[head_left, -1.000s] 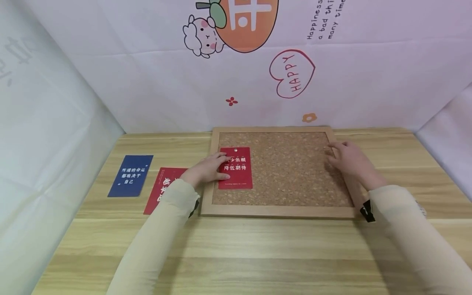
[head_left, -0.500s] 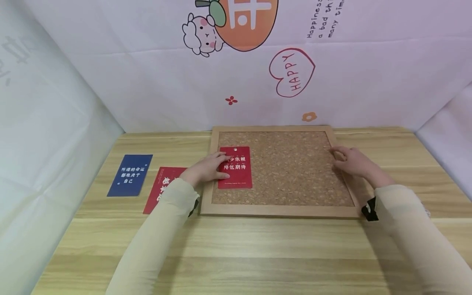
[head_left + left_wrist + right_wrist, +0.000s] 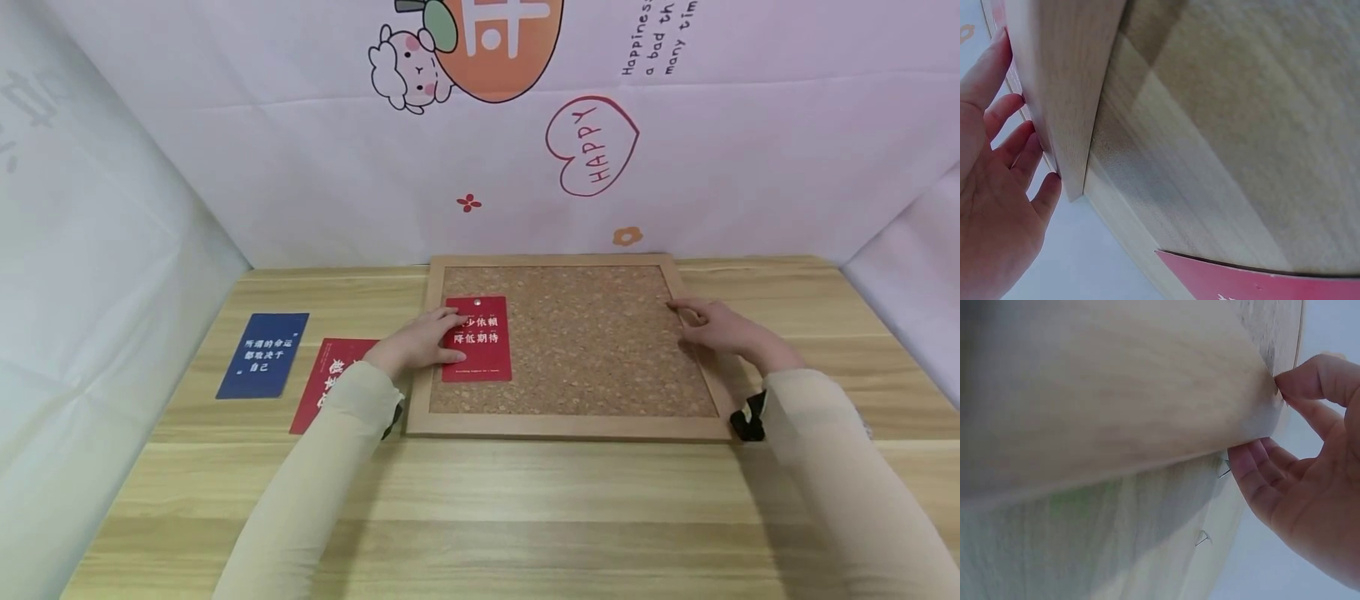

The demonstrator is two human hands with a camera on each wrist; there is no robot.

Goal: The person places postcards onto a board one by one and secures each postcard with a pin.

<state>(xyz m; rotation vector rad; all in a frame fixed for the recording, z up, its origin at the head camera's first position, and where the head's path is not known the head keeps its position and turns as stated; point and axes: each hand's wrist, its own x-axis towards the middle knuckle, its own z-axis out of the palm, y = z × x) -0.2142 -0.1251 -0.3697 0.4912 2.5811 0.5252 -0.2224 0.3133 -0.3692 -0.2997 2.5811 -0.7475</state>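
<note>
My left hand reaches over the left side of a wood-framed corkboard. Its thumb and fingertips rest on a red card with white writing, which lies on the cork and has a small round pin head or hole at its top. In the left wrist view the fingers lie along the frame, loosely bent. My right hand holds the right frame edge. In the right wrist view its thumb is at the upper edge, while other fingertips meet the lower edge.
A blue card and a second red card, partly under the left sleeve, lie left of the board. Small thin pin-like things are on the table by the right hand. A white printed cloth stands close behind the board.
My right hand has moved right, from over the cork to the frame's right edge. My left hand stays on the red card, and the cards and board keep their places.
</note>
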